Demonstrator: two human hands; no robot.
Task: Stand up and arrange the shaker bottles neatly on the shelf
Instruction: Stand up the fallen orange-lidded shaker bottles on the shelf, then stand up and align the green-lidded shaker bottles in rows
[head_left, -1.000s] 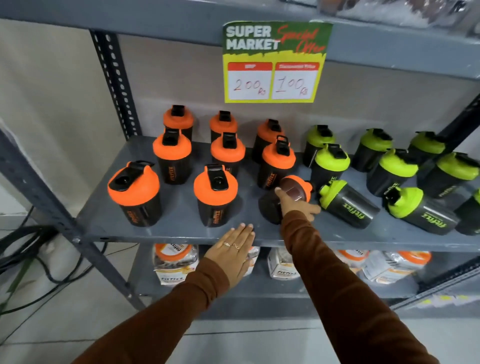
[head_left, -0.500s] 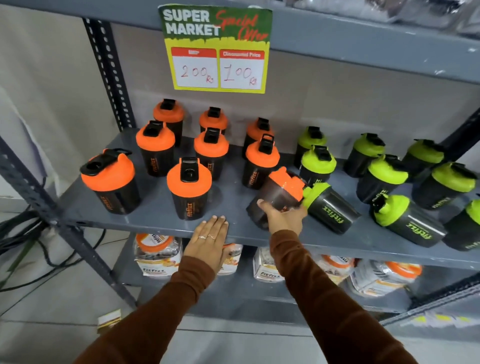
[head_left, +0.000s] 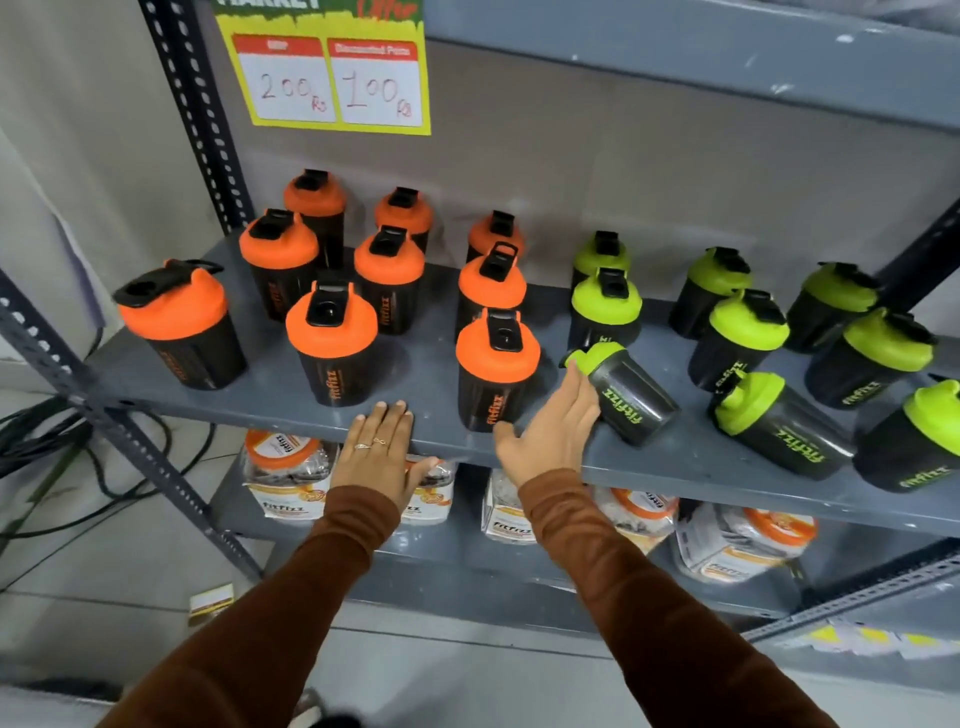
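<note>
Several orange-lidded black shaker bottles stand upright on the left half of the grey shelf (head_left: 415, 364); the nearest one (head_left: 496, 371) stands just left of my right hand (head_left: 558, 426). That hand is open, its fingers touching a green-lidded bottle (head_left: 621, 392) that lies tilted on its side. A second green-lidded bottle (head_left: 779, 423) also lies on its side further right. Several other green-lidded bottles stand upright behind them. My left hand (head_left: 382, 449) rests flat and open on the shelf's front edge, holding nothing.
A yellow price sign (head_left: 332, 83) hangs from the shelf above. Perforated steel posts (head_left: 192, 114) frame the left side. Jars and pouches (head_left: 291, 470) fill the lower shelf. Black cables (head_left: 62, 452) lie on the floor at left.
My right hand stood the fallen orange-lidded bottle upright, let it go and moved right onto the lying green-lidded bottle. My left hand stayed on the shelf edge. The camera moved closer.
</note>
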